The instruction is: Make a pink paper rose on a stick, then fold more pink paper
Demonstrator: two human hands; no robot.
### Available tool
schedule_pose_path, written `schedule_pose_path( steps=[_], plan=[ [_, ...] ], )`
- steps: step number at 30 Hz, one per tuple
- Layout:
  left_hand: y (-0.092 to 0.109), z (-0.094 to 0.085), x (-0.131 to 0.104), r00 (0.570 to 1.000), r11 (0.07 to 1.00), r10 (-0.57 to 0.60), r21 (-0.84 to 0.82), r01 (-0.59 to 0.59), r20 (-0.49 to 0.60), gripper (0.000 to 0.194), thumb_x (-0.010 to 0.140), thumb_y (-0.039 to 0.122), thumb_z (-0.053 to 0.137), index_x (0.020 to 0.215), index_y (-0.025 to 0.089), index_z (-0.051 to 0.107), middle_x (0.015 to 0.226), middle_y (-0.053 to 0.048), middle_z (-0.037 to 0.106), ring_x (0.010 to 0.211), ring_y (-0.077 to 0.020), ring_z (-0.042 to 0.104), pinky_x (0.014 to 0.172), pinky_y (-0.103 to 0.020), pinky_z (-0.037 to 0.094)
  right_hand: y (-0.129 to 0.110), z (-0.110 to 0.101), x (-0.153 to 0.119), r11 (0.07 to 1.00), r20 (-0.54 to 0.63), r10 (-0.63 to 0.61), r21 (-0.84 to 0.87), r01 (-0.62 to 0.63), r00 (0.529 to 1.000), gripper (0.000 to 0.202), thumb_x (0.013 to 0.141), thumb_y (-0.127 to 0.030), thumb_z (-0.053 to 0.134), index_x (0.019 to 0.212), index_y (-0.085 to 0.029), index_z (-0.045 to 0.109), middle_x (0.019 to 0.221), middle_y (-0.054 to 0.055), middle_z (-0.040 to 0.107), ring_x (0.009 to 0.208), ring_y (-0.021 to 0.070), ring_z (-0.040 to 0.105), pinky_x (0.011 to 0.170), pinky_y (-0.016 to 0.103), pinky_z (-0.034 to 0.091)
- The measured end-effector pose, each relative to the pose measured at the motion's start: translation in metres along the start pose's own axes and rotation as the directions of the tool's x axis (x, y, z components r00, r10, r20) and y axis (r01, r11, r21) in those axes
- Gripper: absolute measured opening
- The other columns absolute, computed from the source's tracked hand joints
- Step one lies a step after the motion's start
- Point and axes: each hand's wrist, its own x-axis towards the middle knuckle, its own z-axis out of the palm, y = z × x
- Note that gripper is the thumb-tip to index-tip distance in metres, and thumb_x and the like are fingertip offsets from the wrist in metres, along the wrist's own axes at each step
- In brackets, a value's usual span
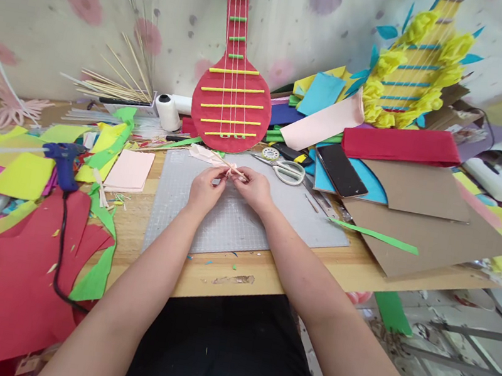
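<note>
Both my hands meet over the upper part of a grey cutting mat (235,230). My left hand (207,189) pinches a small piece of pale pink paper (234,174) from the left. My right hand (253,188) has its fingers closed on the same piece from the right. A thin light stick (223,160) slants up and left from between the fingers. Another pale pink piece (202,153) lies just beyond my left hand. White-handled scissors (288,171) rest on the mat, right of my right hand.
A red paper instrument (232,105) stands behind the mat. Pink sheets (130,170) and a blue glue gun (63,163) with a black cord lie left. A phone (342,171) and brown cardboard (429,232) are right. A yellow-flowered instrument (414,74) stands back right.
</note>
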Motion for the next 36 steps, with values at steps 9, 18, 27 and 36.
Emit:
schedule_pose_path(
  steps=[9,18,27,36],
  plan=[
    [-0.0008,-0.0003,0.0002,1.0,1.0,0.015,0.008,-0.016,0.01,0.029,0.073,0.01,0.053,0.098,0.02,0.064,0.101,-0.005,0.066,0.083,-0.0128,0.063,0.067,-0.024,0.054,0.0004,0.0012,0.0005,1.0,0.009,0.021,-0.01,-0.021,1.0,0.026,0.079,-0.034,0.05,0.097,-0.027,0.067,0.088,-0.002,0.069,0.078,0.0139,0.06,0.07,0.023,0.042],
    [-0.0023,-0.0001,0.0007,1.0,1.0,0.008,0.015,-0.008,0.018,0.028,0.075,0.012,0.052,0.099,0.021,0.064,0.102,-0.005,0.066,0.084,-0.0134,0.063,0.073,-0.027,0.053,0.0012,0.001,0.0006,1.0,0.016,0.019,-0.023,-0.018,1.0,0.026,0.078,-0.033,0.05,0.096,-0.026,0.067,0.085,-0.002,0.069,0.076,0.0134,0.06,0.068,0.023,0.041],
    [0.0031,-0.0008,0.0014,0.999,0.995,0.043,0.087,-0.04,-0.025,0.026,0.074,0.009,0.05,0.092,0.02,0.065,0.099,-0.004,0.067,0.087,-0.0144,0.062,0.08,-0.029,0.05,-0.0021,0.0003,-0.001,0.998,0.028,-0.003,-0.055,0.005,1.0,0.028,0.077,-0.033,0.049,0.096,-0.026,0.067,0.082,-0.002,0.068,0.073,0.0129,0.059,0.066,0.022,0.039],
    [-0.0027,-0.0088,0.0019,0.995,0.973,0.076,0.214,-0.088,0.066,0.03,0.074,0.009,0.051,0.092,0.026,0.067,0.097,-0.001,0.065,0.086,-0.0157,0.061,0.072,-0.027,0.048,-0.0025,-0.0052,-0.0014,0.991,0.05,-0.023,-0.131,0.03,0.998,0.028,0.077,-0.035,0.048,0.093,-0.025,0.068,0.072,-0.003,0.064,0.065,0.0115,0.053,0.06,0.021,0.034]
  ],
)
